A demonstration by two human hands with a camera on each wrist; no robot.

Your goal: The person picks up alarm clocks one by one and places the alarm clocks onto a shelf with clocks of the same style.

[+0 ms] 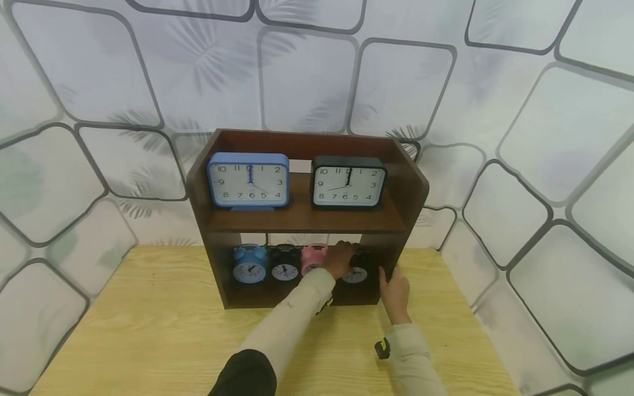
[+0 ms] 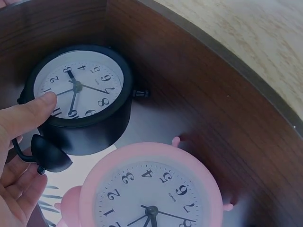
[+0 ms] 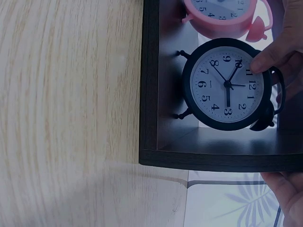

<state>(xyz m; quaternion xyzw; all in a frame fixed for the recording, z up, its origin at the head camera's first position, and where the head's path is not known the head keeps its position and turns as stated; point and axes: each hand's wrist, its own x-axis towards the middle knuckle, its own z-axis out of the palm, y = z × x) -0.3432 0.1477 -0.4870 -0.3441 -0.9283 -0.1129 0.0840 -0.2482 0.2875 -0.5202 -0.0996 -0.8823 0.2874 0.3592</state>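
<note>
My left hand (image 1: 339, 259) reaches into the lower compartment of a dark brown wooden shelf (image 1: 307, 223) and grips a black twin-bell alarm clock (image 3: 227, 85). In the left wrist view its thumb (image 2: 33, 113) presses on the clock's face, while the other fingers lie behind by the handle and bell. A pink alarm clock (image 2: 151, 189) stands beside the black one. My right hand (image 1: 395, 294) touches the outer side of the shelf's right panel; in the right wrist view only part of it shows.
To the left in the lower compartment stand a blue alarm clock (image 1: 250, 267) and another black alarm clock (image 1: 284, 267). The upper level holds a blue rectangular clock (image 1: 250, 181) and a black rectangular clock (image 1: 348, 182). Under the shelf is a light wood table (image 1: 148, 330), with patterned walls behind.
</note>
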